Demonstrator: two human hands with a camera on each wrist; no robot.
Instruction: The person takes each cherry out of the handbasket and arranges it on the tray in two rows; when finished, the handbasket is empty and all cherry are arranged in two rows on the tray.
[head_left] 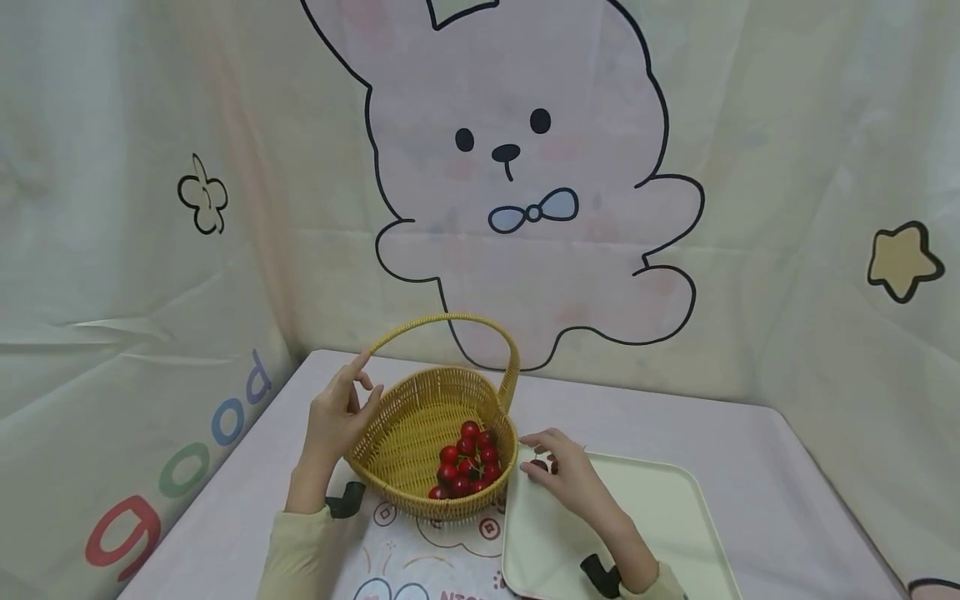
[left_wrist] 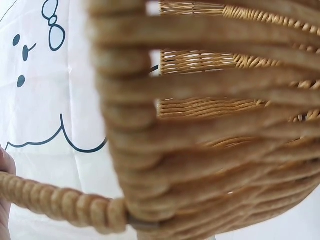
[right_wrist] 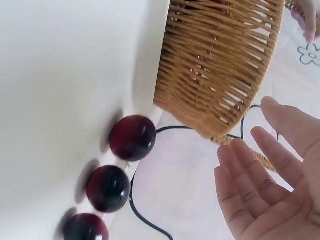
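A yellow woven basket point(head_left: 401, 433) with an arched handle point(head_left: 465, 317) stands on the table, several red cherries point(head_left: 468, 462) gathered at its right side. My left hand point(head_left: 337, 417) is at the basket's left, fingers bent about the lower handle and thumb by the rim. In the left wrist view, the weave point(left_wrist: 225, 145) fills most of the picture and a fingertip point(left_wrist: 5, 165) shows by the handle. Over the far left corner of a pale tray point(head_left: 637, 517), my right hand point(head_left: 573, 479) holds nothing, its fingers relaxed. Dark cherries point(right_wrist: 108, 188) lie on the tray near it.
The tray stands right beside the basket on a white tablecloth point(head_left: 675, 421) with printed drawings. Behind is a cloth backdrop point(head_left: 525, 275) with a large cartoon animal, and further printed cloth hangs at both sides.
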